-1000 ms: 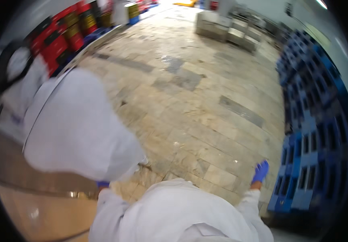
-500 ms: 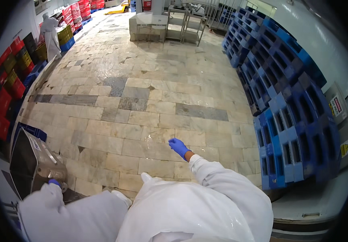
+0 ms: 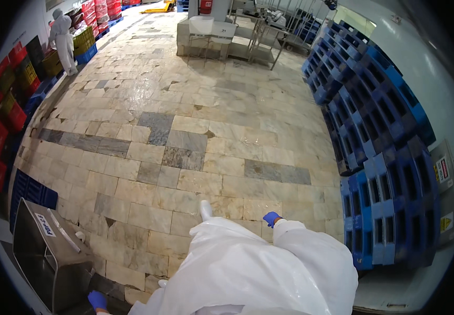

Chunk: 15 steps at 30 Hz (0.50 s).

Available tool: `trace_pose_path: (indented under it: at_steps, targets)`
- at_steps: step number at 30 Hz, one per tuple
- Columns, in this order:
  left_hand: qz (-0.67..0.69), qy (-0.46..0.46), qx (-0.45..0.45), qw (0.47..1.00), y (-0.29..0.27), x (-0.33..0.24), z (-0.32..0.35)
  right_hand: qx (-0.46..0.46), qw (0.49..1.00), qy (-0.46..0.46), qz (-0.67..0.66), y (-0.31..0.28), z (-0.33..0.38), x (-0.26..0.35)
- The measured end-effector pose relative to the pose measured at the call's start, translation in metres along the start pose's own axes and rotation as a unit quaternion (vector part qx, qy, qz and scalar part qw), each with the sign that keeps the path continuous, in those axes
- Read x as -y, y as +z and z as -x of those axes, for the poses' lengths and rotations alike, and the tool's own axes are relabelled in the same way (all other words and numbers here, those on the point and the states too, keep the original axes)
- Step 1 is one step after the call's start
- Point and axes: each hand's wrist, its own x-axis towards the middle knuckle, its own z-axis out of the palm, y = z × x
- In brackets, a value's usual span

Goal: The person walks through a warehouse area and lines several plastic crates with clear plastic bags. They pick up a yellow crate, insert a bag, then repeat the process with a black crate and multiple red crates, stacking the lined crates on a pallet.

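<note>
Beside the steel tub cart [image 3: 69, 262] at the lower left is my left hand [image 3: 97, 300] in a blue glove. A small gap shows between hand and tub; the fingers are turned down and too small to make out. My right hand [image 3: 271, 218], also blue-gloved, hangs over the tiled floor [image 3: 195, 181] in front of me on the right. Its fingers look curled in, with nothing visible in them. White sleeves and a white apron [image 3: 253, 273] cover my arms and body, and the tip of a white boot [image 3: 206, 210] shows ahead.
Stacked blue pallets [image 3: 390, 205] line the right wall. A dark blue crate [image 3: 32, 191] lies behind the tub. Red and yellow crates [image 3: 14, 113] stand along the left, near a person in white [image 3: 61, 42]. Steel tables [image 3: 256, 39] are at the back.
The view has shifted, and the tub sits lower in it. My left hand has come away from the tub's side. My right hand has moved nearer my body and its fingers have curled.
</note>
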Motion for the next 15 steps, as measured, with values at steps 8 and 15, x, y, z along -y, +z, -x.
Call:
trace_pose_path:
  at_steps: [8, 15]
  targets:
    - [-0.072, -0.055, -0.095, 0.991, -0.048, -0.019, 0.017, -0.147, 0.981, 0.01, -0.129, -0.226, -0.27, -0.042]
    - [0.217, -0.112, -0.041, 0.969, -0.001, 0.014, 0.0, -0.047, 0.77, 0.049, -0.634, -0.446, -0.406, 0.043]
